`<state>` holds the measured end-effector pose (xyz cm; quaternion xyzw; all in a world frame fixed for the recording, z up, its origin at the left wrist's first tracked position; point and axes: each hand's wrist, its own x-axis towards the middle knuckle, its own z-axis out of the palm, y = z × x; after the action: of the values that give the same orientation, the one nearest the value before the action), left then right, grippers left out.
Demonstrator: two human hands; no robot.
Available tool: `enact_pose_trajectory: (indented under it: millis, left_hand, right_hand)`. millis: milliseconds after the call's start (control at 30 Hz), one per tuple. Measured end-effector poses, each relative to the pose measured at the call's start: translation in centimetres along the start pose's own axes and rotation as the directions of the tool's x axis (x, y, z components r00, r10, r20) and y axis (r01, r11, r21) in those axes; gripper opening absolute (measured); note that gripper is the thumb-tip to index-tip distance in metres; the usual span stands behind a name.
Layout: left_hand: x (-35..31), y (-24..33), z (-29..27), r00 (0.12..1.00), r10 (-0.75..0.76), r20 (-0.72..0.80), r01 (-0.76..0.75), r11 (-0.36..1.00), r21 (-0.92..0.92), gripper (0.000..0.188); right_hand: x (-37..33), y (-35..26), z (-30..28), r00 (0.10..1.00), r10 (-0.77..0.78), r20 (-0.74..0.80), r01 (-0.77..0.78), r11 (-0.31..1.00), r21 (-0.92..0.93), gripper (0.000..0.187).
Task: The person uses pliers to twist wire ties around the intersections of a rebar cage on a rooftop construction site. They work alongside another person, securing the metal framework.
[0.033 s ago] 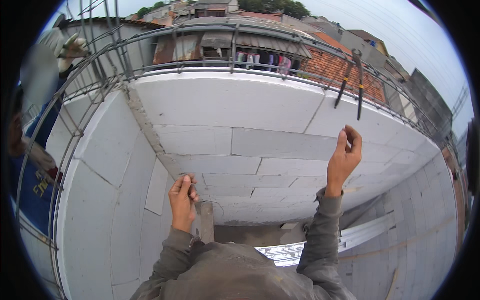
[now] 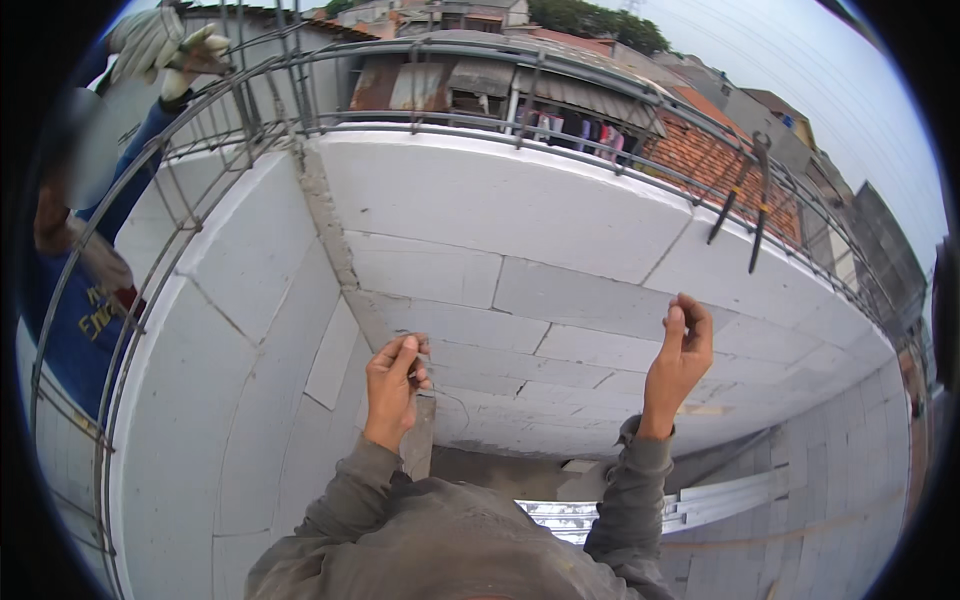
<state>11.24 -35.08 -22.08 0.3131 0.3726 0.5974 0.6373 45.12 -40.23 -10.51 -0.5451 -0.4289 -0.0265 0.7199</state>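
Observation:
My left hand (image 2: 395, 385) is closed in a pinch, thumb against fingers, on a thin tie wire (image 2: 462, 402) that curves down beside it. To its right my right hand (image 2: 680, 360) is raised, fingers curled toward the thumb; whether something fine is between them cannot be made out. Both hands are in front of the white block wall (image 2: 480, 215) and touch neither it nor the rebar. Pincers (image 2: 762, 195) with dark, yellow-banded handles hang astride the rebar cage (image 2: 440, 125) along the wall top, beyond my right hand.
At the left, a co-worker in a blue shirt (image 2: 75, 330) has gloved hands (image 2: 165, 50) at the upright bars (image 2: 243, 90). A side wall (image 2: 225, 300) of white blocks meets the far wall at a mortar joint (image 2: 328, 215). Silvery metal profiles (image 2: 725, 497) lie below.
The view has shifted, so the walls and pincers appear farther right. My hands have come somewhat closer together, the right one lower in view. The left still pinches the wire.

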Motion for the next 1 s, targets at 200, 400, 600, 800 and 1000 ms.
enact_pose_trajectory:
  millis: [200,400,600,800,1000]
  left_hand:
    - [-3.3,3.9,6.9,0.967,-0.042,0.252,0.058,0.997,-0.054,0.025]
    - [-2.3,4.1,5.0,0.969,0.045,0.244,-0.007,0.988,-0.155,0.025]
    - [-0.8,7.0,2.7,0.965,0.164,0.205,-0.147,0.984,-0.097,0.025]
    - [-0.3,9.5,1.2,0.949,0.235,0.209,-0.244,0.969,0.021,0.024]
    - [2.8,9.3,-2.7,0.864,0.498,0.075,-0.498,0.821,0.279,0.02]
  right_hand:
    - [-17.3,-2.1,7.1,0.493,0.244,0.835,-0.631,0.761,0.149,0.038]
    - [-15.8,-2.7,10.6,0.539,0.092,0.837,-0.303,0.949,0.091,0.031]
    - [-19.0,-5.3,14.2,0.686,-0.039,0.726,-0.129,0.976,0.174,0.029]
    - [-18.8,-6.1,18.1,0.656,-0.277,0.702,0.125,0.957,0.261,0.026]
    - [-18.9,-7.5,18.7,0.705,0.213,0.677,-0.413,0.899,0.148,0.021]
